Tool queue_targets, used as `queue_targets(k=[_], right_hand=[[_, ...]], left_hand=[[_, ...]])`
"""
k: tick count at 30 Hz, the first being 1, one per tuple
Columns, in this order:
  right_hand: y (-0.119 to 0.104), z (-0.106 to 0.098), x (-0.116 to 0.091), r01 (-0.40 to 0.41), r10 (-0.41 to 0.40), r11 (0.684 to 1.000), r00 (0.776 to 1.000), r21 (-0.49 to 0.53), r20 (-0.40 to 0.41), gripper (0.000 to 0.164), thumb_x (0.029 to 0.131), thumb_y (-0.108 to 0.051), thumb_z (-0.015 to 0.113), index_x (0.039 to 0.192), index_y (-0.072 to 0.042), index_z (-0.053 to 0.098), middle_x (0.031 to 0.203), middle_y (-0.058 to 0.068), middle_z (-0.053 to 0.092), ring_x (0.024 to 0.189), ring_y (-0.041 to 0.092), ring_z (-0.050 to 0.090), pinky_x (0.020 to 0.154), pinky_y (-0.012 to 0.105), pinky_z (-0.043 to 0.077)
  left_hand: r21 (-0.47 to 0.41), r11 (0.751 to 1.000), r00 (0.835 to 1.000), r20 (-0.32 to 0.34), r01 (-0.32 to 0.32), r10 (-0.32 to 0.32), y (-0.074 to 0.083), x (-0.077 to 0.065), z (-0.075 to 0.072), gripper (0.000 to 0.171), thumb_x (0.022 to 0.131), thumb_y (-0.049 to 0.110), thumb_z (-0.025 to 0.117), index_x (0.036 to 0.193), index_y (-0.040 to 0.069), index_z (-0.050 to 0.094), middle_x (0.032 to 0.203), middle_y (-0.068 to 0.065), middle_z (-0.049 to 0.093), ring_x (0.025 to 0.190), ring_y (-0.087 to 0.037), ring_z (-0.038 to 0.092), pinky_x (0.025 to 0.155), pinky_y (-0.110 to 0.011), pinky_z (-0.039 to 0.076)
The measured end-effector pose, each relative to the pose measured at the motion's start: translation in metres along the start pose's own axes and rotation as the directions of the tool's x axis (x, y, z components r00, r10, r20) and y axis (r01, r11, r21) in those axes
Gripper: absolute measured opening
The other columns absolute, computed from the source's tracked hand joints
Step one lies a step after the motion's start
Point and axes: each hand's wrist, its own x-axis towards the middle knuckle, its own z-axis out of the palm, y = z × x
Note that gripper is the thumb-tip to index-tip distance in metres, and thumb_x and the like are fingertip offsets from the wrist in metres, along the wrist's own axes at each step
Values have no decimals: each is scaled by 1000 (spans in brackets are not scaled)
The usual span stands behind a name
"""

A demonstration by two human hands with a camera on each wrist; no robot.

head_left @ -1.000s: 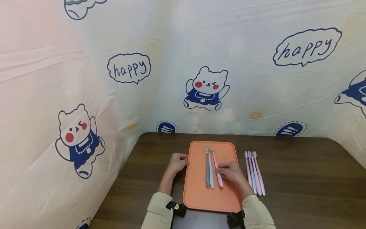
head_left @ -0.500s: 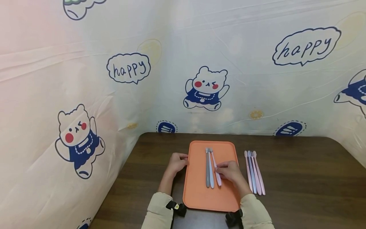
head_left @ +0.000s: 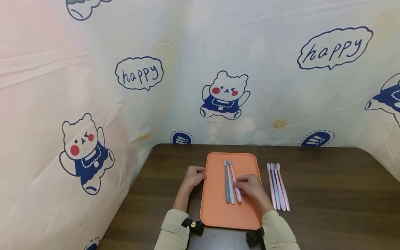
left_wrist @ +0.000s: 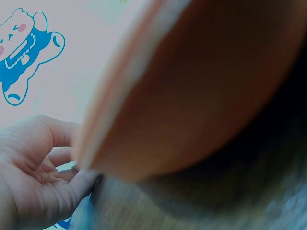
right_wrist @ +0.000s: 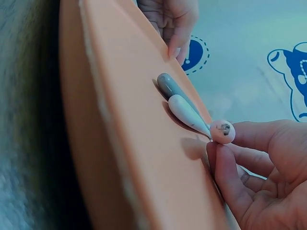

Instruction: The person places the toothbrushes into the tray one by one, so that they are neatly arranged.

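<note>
Two toothbrushes lay on an orange tray, right hand fingers pinched a pink toothbrush, left hand fingers gripped the tray's edge

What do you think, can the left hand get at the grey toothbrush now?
Probably yes: only bare orange tray separates the left hand from the grey toothbrush, though the hand must first release the tray.

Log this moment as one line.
left hand holds orange tray by left edge | right hand pinches pink toothbrush | on tray: gray toothbrush, blue toothbrush | right of tray: four toothbrushes
</note>
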Motion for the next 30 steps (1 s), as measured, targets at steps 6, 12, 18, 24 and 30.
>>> queue_targets(k=[6, 12, 18, 24, 30], right_hand=[[0, 0, -1, 10, -10, 998, 1000, -57, 4, 25, 89, -9, 74, 108, 7, 74, 94, 16, 74, 68, 11, 63, 61, 28, 58], [2, 0, 0, 40, -40, 996, 999, -80, -1, 22, 87, -7, 75, 104, 6, 73, 82, 10, 74, 64, 11, 63, 56, 27, 55], [0, -1, -2, 56, -56, 998, 998, -29, 7, 21, 85, 1, 72, 105, 10, 71, 77, 10, 73, 62, 10, 64, 55, 25, 54], [-1, -2, -4, 44, -46, 999, 997, 28, 67, 25, 86, 4, 70, 110, 12, 68, 84, 14, 75, 66, 11, 66, 59, 26, 57], [0, -1, -2, 33, -34, 999, 996, 13, 77, 27, 87, 3, 70, 113, 10, 68, 86, 13, 75, 67, 11, 67, 60, 27, 58]], left_hand=[[12, 1000, 1000, -1, 10, -10, -3, 0, 1, 34, 82, -2, 70, 116, -8, 72, 108, -21, 73, 90, -19, 64, 76, -30, 58], [10, 1000, 1000, 0, 7, -7, -4, 1, 2, 35, 82, -2, 70, 116, -8, 72, 108, -22, 73, 90, -19, 64, 75, -30, 57], [6, 1000, 1000, -4, 0, 0, -1, 0, 1, 35, 81, -3, 69, 115, -9, 72, 108, -23, 72, 90, -19, 64, 75, -30, 57], [7, 1000, 1000, -4, -2, 2, -1, 1, 1, 35, 81, -3, 69, 115, -9, 72, 107, -23, 72, 89, -19, 63, 74, -30, 57], [5, 1000, 1000, -4, 9, -9, 0, 1, 0, 35, 82, -2, 69, 116, -8, 72, 107, -22, 73, 90, -19, 63, 74, -29, 56]])
